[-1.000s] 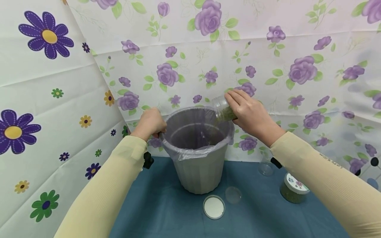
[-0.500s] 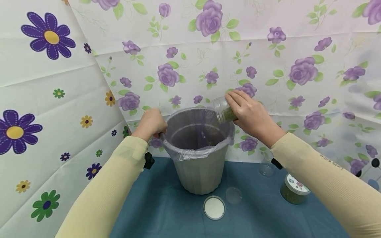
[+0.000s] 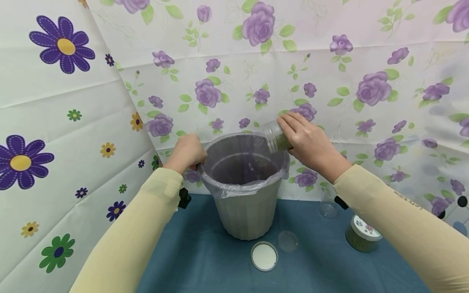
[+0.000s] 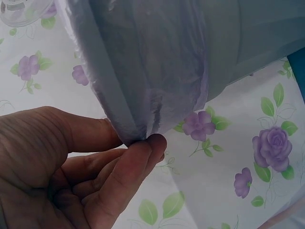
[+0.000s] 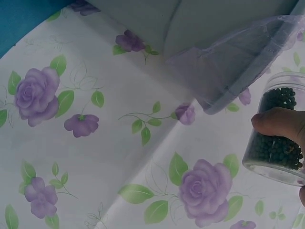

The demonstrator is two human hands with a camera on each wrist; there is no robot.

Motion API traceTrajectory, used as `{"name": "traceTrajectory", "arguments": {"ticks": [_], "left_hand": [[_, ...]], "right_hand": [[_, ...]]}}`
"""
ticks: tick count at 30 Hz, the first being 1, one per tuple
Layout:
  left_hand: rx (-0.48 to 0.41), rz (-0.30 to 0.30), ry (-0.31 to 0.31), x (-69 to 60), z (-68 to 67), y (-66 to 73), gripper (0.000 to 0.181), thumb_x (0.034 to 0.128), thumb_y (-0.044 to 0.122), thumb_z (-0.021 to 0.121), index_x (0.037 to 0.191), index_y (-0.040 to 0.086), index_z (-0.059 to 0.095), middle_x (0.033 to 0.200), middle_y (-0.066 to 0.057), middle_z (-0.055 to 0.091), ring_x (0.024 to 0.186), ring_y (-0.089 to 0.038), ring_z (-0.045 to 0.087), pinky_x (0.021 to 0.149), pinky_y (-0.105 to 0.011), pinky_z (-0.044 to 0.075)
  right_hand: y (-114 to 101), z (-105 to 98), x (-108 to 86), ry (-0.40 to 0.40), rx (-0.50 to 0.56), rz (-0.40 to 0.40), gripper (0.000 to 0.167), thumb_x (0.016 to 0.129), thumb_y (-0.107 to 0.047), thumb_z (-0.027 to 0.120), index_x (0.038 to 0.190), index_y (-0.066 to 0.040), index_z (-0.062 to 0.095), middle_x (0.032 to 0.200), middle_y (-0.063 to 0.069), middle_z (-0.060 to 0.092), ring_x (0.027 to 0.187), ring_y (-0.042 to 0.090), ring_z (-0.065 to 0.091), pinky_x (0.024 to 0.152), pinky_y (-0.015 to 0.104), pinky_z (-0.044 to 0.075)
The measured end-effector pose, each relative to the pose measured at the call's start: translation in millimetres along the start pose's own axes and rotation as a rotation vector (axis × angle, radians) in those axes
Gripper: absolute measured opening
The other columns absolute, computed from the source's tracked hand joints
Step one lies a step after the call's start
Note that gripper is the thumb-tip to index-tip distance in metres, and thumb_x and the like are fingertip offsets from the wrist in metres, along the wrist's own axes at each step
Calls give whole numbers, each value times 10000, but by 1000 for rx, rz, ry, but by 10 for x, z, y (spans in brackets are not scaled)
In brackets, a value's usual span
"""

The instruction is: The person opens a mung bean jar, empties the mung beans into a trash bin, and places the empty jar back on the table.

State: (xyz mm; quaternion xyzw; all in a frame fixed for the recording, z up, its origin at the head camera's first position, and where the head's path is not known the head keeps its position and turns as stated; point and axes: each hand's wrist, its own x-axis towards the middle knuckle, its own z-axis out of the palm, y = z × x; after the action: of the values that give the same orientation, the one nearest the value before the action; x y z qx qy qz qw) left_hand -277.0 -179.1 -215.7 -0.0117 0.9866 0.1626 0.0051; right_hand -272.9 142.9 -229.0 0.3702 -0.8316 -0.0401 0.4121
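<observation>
A grey trash bin (image 3: 249,215) stands on the table, lined with a thin translucent purple bag (image 3: 238,189) folded over its rim. My left hand (image 3: 186,152) pinches the rim and bag at the left side; in the left wrist view thumb and fingers (image 4: 128,167) meet on the bag's edge. Over the right rim my right hand (image 3: 309,140) grips a clear jar (image 3: 274,136), tilted with its mouth toward the bin. Small dark green peppercorn-like grains (image 5: 276,148) lie inside the jar in the right wrist view.
In front of the bin are a lid with a white disc (image 3: 264,256) and a clear round lid (image 3: 288,241). To the right stand a clear empty jar (image 3: 327,208) and a lidded jar of green grains (image 3: 363,234). Flowered sheets hang behind.
The mouth of the tilted jar has dipped slightly, and fewer grains show near its neck. Both hands keep their hold; the whole view has shifted very slightly.
</observation>
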Motion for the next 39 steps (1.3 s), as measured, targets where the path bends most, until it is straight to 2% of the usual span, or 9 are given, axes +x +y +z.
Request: {"name": "traceTrajectory", "arguments": {"ticks": [5, 12, 30, 39], "left_hand": [[-8, 7, 19, -3, 21, 6, 165, 703, 12, 539, 573, 114, 534, 546, -123, 644, 500, -247, 646, 383, -245, 389], [-12, -5, 12, -2, 28, 14, 178, 716, 16, 545, 579, 125, 514, 562, -129, 651, 511, -249, 652, 376, -239, 375], [-13, -7, 2, 11, 13, -2, 74, 741, 37, 567, 680, 75, 587, 569, -120, 651, 510, -236, 648, 390, -245, 398], [-10, 8, 11, 4, 18, -9, 106, 744, 39, 563, 650, 89, 564, 559, -119, 643, 507, -241, 647, 388, -244, 400]], "right_hand": [[-7, 8, -11, 7, 1, -5, 906, 580, -104, 887, 1359, 26, 444, 1350, 206, 505, 1275, 348, 455, 970, 443, 462], [-14, 18, -18, -6, -15, -6, 890, 589, -111, 883, 1354, 30, 450, 1345, 208, 509, 1278, 345, 454, 985, 441, 451], [-26, 4, -12, -37, -18, -5, 926, 588, -133, 887, 1376, 17, 425, 1373, 202, 484, 1309, 338, 423, 1007, 434, 436], [-28, 17, -9, -30, -15, -6, 933, 580, -129, 890, 1376, 15, 426, 1369, 201, 487, 1307, 334, 426, 1020, 432, 425]]}}
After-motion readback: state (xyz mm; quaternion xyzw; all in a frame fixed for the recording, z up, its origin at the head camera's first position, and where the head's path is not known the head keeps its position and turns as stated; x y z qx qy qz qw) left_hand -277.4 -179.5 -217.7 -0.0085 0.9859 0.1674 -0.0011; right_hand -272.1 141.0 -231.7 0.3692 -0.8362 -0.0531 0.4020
